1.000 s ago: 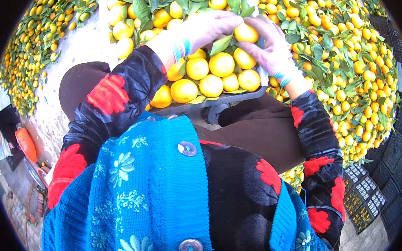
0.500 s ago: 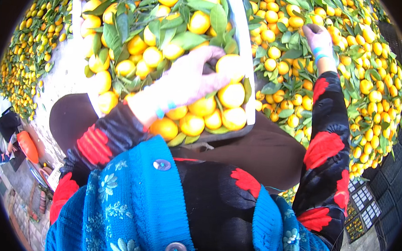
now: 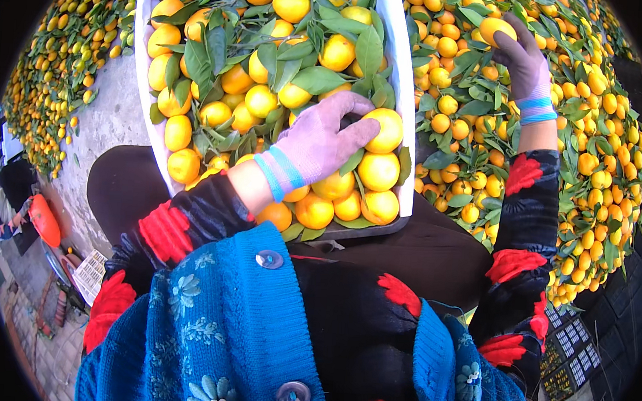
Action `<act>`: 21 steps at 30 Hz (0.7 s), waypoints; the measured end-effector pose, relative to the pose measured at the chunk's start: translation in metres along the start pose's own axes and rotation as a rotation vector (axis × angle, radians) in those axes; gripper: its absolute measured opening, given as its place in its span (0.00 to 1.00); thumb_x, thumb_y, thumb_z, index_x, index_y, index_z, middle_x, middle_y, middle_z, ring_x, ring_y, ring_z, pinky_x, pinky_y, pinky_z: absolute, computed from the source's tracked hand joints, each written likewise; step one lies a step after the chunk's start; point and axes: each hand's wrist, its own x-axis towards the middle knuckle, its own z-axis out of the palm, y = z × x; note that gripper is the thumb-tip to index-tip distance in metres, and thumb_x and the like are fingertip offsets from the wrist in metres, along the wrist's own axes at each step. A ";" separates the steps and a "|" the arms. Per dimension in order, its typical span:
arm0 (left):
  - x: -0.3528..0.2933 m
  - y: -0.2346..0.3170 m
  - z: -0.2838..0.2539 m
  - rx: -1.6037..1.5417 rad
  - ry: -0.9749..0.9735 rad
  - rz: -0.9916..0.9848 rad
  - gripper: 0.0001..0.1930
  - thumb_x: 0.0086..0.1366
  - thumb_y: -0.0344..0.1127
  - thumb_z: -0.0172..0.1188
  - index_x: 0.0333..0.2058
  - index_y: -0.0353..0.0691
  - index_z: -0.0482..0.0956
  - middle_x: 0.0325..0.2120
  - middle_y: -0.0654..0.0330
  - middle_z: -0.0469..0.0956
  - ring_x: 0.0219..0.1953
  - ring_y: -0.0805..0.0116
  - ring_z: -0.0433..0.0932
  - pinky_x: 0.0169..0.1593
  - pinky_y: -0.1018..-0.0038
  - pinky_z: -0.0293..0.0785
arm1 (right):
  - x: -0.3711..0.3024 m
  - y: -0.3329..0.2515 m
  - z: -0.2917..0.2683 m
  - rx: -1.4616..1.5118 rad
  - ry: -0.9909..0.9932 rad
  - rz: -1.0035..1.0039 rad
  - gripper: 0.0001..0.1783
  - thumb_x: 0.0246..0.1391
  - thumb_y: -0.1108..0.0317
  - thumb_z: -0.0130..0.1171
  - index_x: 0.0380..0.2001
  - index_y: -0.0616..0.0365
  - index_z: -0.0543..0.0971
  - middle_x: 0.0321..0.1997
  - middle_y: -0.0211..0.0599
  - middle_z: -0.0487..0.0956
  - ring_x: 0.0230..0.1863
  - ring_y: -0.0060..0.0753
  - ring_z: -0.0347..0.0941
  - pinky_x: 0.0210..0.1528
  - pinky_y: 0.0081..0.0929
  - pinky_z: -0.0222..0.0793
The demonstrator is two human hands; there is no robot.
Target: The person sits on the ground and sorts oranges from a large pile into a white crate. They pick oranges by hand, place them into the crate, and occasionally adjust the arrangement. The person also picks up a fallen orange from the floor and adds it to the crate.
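On my lap rests a white-walled crate (image 3: 402,180) filled with mandarins and green leaves. Inside it, at the right wall, my left hand (image 3: 316,138), in a pale purple glove with a blue-striped cuff, has its thumb and forefinger closed against a mandarin (image 3: 384,133). Other mandarins lie in front of it and partly beneath the hand. To the right, my right hand (image 3: 524,64), gloved alike, is over a large heap of mandarins (image 3: 591,165), and its fingers grip a single mandarin (image 3: 495,32) that is lifted above the leaves.
Another heap of mandarins (image 3: 57,74) spreads over the grey floor (image 3: 112,121) at the far left. An orange-red object (image 3: 44,220) lies at the lower left, close to a white slotted item (image 3: 91,275). Dark crates (image 3: 576,356) stand at the lower right.
My right hand has come up out of the right heap with a mandarin in its fingers. The left hand stays at the same mandarin in the crate. The whole view has shifted slightly.
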 end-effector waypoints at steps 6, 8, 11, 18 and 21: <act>0.005 -0.004 0.007 -0.027 0.105 0.059 0.34 0.60 0.43 0.65 0.61 0.36 0.63 0.50 0.53 0.76 0.53 0.63 0.75 0.59 0.69 0.69 | -0.075 -0.075 0.108 0.212 -0.118 -0.259 0.33 0.51 0.62 0.64 0.59 0.65 0.70 0.49 0.38 0.79 0.47 0.33 0.77 0.55 0.27 0.70; 0.003 -0.003 0.010 -0.058 0.183 0.123 0.38 0.59 0.44 0.66 0.63 0.38 0.59 0.52 0.52 0.75 0.55 0.61 0.74 0.60 0.68 0.68 | -0.100 -0.069 0.129 -0.184 -0.042 -0.433 0.27 0.44 0.64 0.69 0.51 0.57 0.78 0.49 0.37 0.80 0.50 0.39 0.77 0.57 0.29 0.69; 0.001 -0.002 0.011 -0.036 0.230 0.094 0.48 0.55 0.50 0.69 0.68 0.39 0.52 0.54 0.50 0.74 0.57 0.58 0.73 0.60 0.67 0.68 | -0.106 -0.053 0.129 -0.471 -0.027 -0.578 0.25 0.44 0.55 0.65 0.49 0.43 0.80 0.53 0.31 0.79 0.58 0.43 0.70 0.64 0.39 0.57; 0.010 0.008 -0.008 0.065 0.053 0.070 0.44 0.58 0.54 0.64 0.68 0.45 0.56 0.55 0.51 0.73 0.52 0.60 0.76 0.54 0.69 0.73 | -0.111 -0.031 0.125 -0.667 -0.148 -0.524 0.23 0.59 0.51 0.51 0.58 0.34 0.73 0.65 0.27 0.69 0.68 0.56 0.56 0.67 0.65 0.42; 0.014 0.017 -0.013 -0.136 0.034 -0.096 0.33 0.67 0.56 0.53 0.66 0.51 0.61 0.49 0.53 0.77 0.37 0.68 0.82 0.35 0.74 0.80 | -0.108 -0.028 0.127 -0.668 -0.135 -0.579 0.22 0.60 0.53 0.49 0.57 0.34 0.73 0.66 0.29 0.69 0.69 0.60 0.54 0.68 0.62 0.43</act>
